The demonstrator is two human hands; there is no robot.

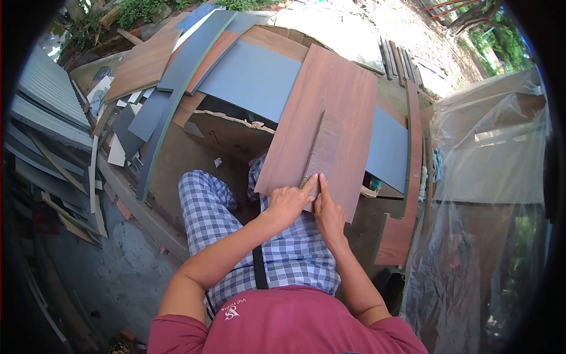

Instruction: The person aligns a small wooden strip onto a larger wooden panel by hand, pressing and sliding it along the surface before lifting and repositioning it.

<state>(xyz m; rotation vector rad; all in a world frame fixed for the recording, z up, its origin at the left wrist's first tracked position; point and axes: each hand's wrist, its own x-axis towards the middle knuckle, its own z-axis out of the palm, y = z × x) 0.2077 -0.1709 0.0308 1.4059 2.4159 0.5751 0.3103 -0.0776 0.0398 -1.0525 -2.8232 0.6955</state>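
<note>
A reddish-brown laminate board (339, 100) rests across my lap and slopes away from me. On it lies a narrower strip of the same colour (329, 147), running from its near edge upward. My left hand (289, 203) grips the strip's near end, thumb and fingers pinching its left edge. My right hand (327, 212) presses its fingers onto the same near end, right beside the left hand. Both hands touch each other at the fingertips.
Grey-blue panels (253, 76) and more brown boards (141, 65) lie stacked ahead. Offcuts and corrugated sheets (50, 100) pile up at the left. A curved brown piece (407, 194) stands at the right beside clear plastic sheeting (489, 194). Bare dirt floor (188, 153) lies under my legs.
</note>
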